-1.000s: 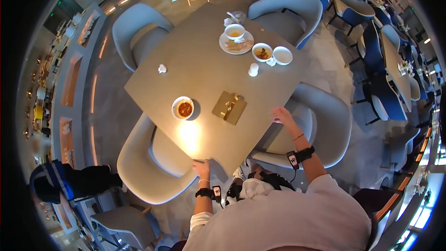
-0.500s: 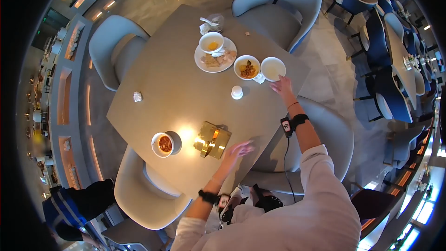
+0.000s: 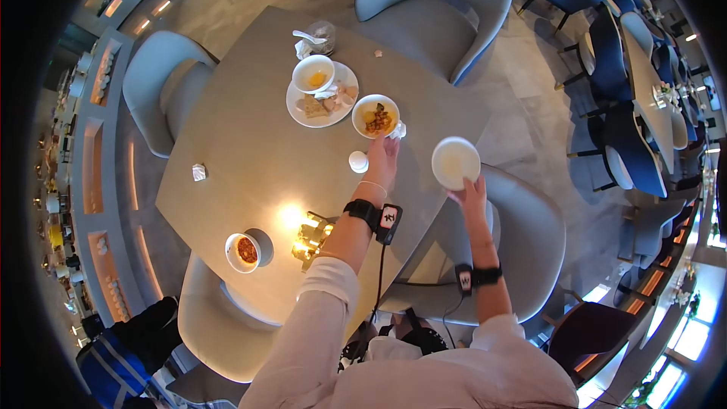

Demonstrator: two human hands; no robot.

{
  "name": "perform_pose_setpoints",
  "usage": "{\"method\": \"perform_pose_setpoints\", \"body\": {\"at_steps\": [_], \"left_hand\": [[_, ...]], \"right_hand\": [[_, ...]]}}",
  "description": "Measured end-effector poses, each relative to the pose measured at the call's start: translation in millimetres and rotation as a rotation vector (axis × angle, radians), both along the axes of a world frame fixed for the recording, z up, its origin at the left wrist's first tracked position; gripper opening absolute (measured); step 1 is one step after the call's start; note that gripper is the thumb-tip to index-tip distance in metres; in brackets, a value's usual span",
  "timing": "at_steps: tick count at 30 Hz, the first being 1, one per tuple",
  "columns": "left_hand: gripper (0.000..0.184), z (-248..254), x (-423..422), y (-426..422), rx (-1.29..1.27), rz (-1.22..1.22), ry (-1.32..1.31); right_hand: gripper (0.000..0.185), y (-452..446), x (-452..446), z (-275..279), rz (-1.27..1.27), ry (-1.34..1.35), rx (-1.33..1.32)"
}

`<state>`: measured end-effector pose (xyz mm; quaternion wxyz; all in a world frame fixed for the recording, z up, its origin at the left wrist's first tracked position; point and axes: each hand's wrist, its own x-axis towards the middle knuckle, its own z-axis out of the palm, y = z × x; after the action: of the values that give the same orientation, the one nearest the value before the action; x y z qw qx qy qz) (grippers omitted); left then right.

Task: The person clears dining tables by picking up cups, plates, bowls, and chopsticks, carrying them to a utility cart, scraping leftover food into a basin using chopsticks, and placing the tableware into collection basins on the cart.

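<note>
My right hand [image 3: 471, 195] grips the near rim of a white bowl [image 3: 456, 160], which is held off the table's right edge; its inside looks pale, with no food that I can make out. My left hand [image 3: 385, 159] reaches to the near side of another white bowl [image 3: 365, 106] with chunky brown and yellow food in it. Its stretched fingers are at the rim, beside a crumpled tissue [image 3: 398, 130]; whether they touch the bowl is hard to see. Just left of that hand stands a small white round container [image 3: 358, 161].
On the table [image 3: 250, 106] are a plate [image 3: 333, 120] of food scraps, a bowl [image 3: 307, 68] with yellow remains, a spoon [image 3: 307, 36], a cup [image 3: 233, 257] of red-brown food, a shiny gold object [image 3: 309, 241] and a crumpled tissue [image 3: 199, 173]. Chairs [image 3: 530, 235] surround it.
My right hand has taken hold of the pale white bowl and moved it right and toward me, away from the food bowl. My left hand has gone forward from beside the gold object to the food bowl.
</note>
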<state>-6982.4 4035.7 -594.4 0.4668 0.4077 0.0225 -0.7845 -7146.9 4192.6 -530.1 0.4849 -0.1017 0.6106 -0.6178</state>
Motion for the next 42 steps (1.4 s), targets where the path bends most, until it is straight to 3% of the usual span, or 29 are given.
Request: {"method": "perform_pose_setpoints", "body": {"at_steps": [1, 4, 10, 13, 20, 24, 26, 29, 30, 32, 34, 37, 42], "left_hand": [[0.028, -6.9, -3.3, -3.0, -0.022, -0.002, -0.015], [0.029, 1.2, -12.2, -2.9, 0.136, -0.072, -0.392], [0.017, -19.9, -16.8, -12.3, 0.172, -0.098, -0.478], [0.02, -14.0, -24.0, -7.9, 0.095, 0.057, -0.448], [0.023, 43.7, -22.8, 1.7, -0.2, -0.039, -0.538], [0.017, 84.2, 16.8, 16.0, -0.376, -0.296, -0.546], [0.018, 128.9, 47.4, 50.9, -0.342, -0.23, -0.404], [0.023, 161.2, 117.4, 118.8, -0.554, -0.21, -0.322], [0.025, 161.9, 141.5, 141.5, -0.652, -0.182, -0.344], [0.023, 166.9, 193.8, 199.5, -0.552, -0.108, -0.443], [0.022, 176.7, 251.4, 270.2, -0.62, -0.09, -0.586], [0.021, 200.1, 329.0, 377.4, -0.467, 0.052, -0.743], [0.022, 204.8, 441.2, 570.3, -0.229, 0.239, -0.868]], "right_hand": [[0.028, 17.8, 3.2, 8.2, -0.004, -0.015, 0.01], [0.028, 61.2, 12.7, 21.1, -0.017, -0.062, 0.067], [0.027, 95.3, 26.5, 39.0, -0.008, -0.088, 0.076], [0.026, 99.0, 32.2, 51.7, -0.009, -0.08, 0.074], [0.028, 117.1, 43.4, 65.5, -0.001, -0.036, 0.05], [0.028, 133.3, 47.5, 73.4, 0.011, 0.045, 0.06], [0.028, 139.2, 53.4, 80.5, -0.009, 0.074, 0.032], [0.03, 151.3, 68.4, 88.5, 0.023, 0.117, -0.029], [0.032, 153.5, 70.1, 83.6, 0.026, 0.113, -0.027], [0.038, 154.6, 83.8, 78.5, 0.095, 0.053, -0.086], [0.044, 163.8, 111.6, 96.5, 0.195, 0.043, -0.13], [0.048, 166.2, 164.2, 124.8, 0.367, 0.003, -0.014], [0.048, 208.6, 311.5, 182.2, 0.769, 0.028, -0.125]]}}
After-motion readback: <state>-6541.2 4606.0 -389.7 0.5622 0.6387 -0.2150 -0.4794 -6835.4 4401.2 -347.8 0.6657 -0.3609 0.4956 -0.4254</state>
